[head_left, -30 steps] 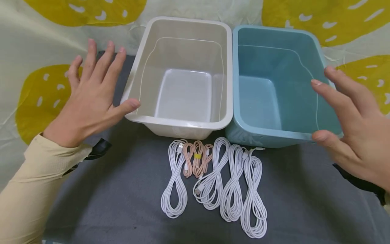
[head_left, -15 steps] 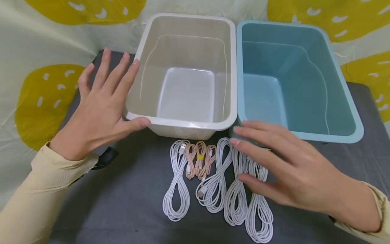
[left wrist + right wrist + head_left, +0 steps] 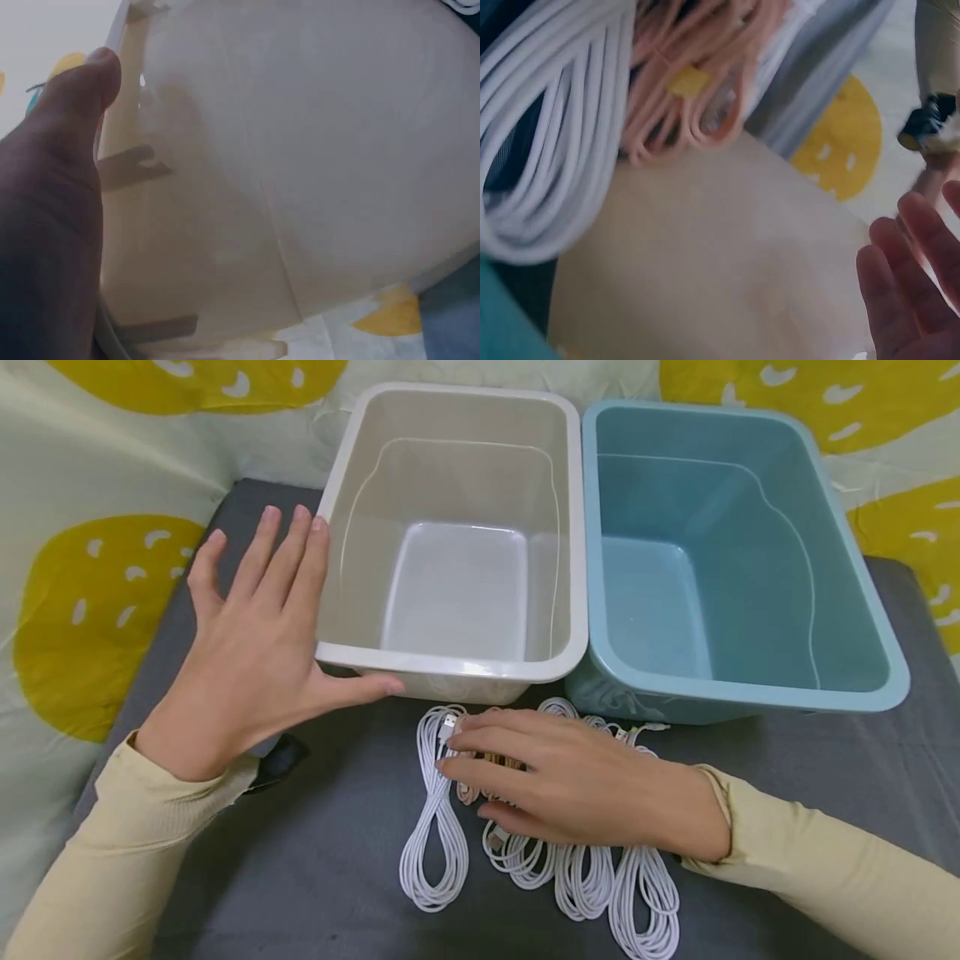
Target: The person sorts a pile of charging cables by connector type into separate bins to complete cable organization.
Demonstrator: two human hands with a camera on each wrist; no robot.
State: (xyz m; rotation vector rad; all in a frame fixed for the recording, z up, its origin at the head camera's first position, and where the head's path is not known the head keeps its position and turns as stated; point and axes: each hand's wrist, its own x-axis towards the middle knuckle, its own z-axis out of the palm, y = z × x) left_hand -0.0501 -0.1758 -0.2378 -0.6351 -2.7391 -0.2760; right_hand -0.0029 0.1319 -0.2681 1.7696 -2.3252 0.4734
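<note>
Spread fingers of my left hand [image 3: 251, 656] lie beside the front left corner of a beige plastic bin [image 3: 457, 667], the thumb reaching along its front just under the rim. The left wrist view has that thumb [image 3: 67, 142] against the bin's pale wall [image 3: 352, 150]. My right hand [image 3: 577, 781] is over the row of coiled cables, fingers extended leftward and gripping nothing. Largely hidden under it are small pink cables [image 3: 705, 52], one with a yellow tie [image 3: 688, 80]. A white coiled cable [image 3: 435, 860] lies just left of the fingertips; several more white cables [image 3: 647, 906] show below the hand.
A blue plastic bin [image 3: 750, 693] stands right of the beige one, their rims side by side. Both bins have nothing inside. Dark grey cloth [image 3: 322, 877] covers the table. Behind hangs a pale curtain [image 3: 292, 452] with yellow shapes.
My right hand has come from beside the blue bin, down and left to over the cables. My left hand has shifted slightly right and down, closer to the beige bin's corner.
</note>
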